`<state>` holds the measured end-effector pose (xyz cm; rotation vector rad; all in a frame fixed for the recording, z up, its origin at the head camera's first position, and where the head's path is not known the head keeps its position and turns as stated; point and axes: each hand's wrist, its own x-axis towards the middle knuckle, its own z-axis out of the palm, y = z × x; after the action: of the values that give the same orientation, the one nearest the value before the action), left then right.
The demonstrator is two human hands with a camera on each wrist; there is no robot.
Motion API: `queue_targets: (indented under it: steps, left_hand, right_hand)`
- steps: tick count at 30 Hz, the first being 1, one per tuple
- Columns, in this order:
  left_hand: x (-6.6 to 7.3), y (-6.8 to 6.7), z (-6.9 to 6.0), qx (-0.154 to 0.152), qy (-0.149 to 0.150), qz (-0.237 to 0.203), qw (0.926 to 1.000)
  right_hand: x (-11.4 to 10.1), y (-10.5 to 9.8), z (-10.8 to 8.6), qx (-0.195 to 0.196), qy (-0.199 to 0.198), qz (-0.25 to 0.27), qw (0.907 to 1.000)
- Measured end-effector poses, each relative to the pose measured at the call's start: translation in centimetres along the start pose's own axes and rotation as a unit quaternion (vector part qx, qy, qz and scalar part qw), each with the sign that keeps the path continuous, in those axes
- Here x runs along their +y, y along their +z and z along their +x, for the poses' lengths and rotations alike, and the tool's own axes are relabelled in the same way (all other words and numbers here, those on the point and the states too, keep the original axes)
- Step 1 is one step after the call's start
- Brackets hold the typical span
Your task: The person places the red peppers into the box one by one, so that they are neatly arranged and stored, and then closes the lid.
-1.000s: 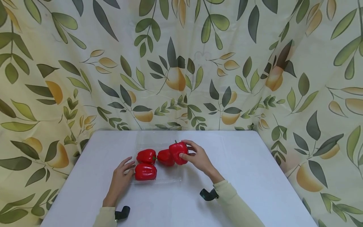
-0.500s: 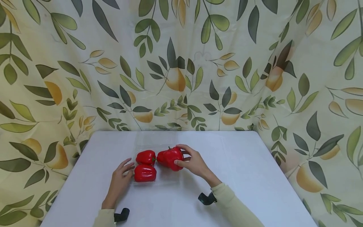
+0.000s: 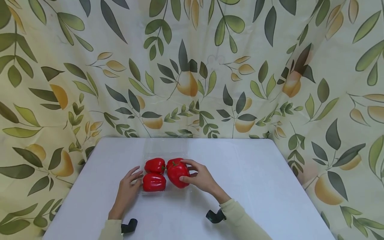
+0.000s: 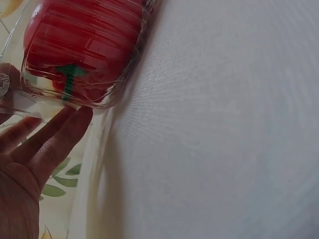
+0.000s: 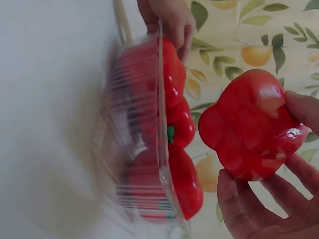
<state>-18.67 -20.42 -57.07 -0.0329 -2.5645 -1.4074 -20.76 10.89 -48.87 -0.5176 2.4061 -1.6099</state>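
In the head view, three red bell peppers lie in a clear plastic container [image 5: 172, 189]: a back-left pepper [image 3: 154, 165], a front-left pepper [image 3: 154, 182] and a back-right pepper [image 3: 173, 162], partly covered. My right hand [image 3: 200, 177] holds another red bell pepper [image 3: 177, 175] by its right side, thumb in front and fingers behind. The right wrist view shows this held pepper [image 5: 249, 124] above the rim, bottom end toward the camera. My left hand [image 3: 128, 188] holds the container's left edge; in the left wrist view, its fingers [image 4: 62, 142] touch the clear wall, and one digit shows through the plastic.
The container stands on a white table [image 3: 255, 173]. Behind and beside the table hangs a curtain [image 3: 210, 76] printed with leaves and fruit. A dark wrist camera [image 3: 216, 216] sticks out beside the right sleeve, and another wrist camera [image 3: 129, 226] beside the left.
My right hand has brought its bell pepper left and toward me, over the container's front-right part. My left hand has stayed at the container's left edge.
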Motion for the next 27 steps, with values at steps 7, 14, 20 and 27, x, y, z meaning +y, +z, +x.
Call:
queue_targets:
  steps: [7,14,20,27]
  left_hand:
    - [-0.1,-0.3,-0.2,-0.001,-0.009,0.002,1.0000]
    - [0.1,-0.4,-0.2,-0.005,-0.016,0.000,0.9999]
    - [0.1,-0.2,0.0,-0.004,-0.019,0.000,0.9998]
    - [0.2,0.0,0.1,-0.005,-0.016,-0.002,0.9999]
  right_hand:
    - [-0.3,0.8,-0.3,-0.015,0.002,-0.018,0.9997]
    - [-0.1,1.1,-0.2,-0.014,-0.001,-0.032,0.9994]
    - [0.3,1.3,-0.1,-0.010,-0.003,-0.049,0.9988]
    - [0.5,1.3,0.2,-0.010,-0.005,-0.058,0.9983]
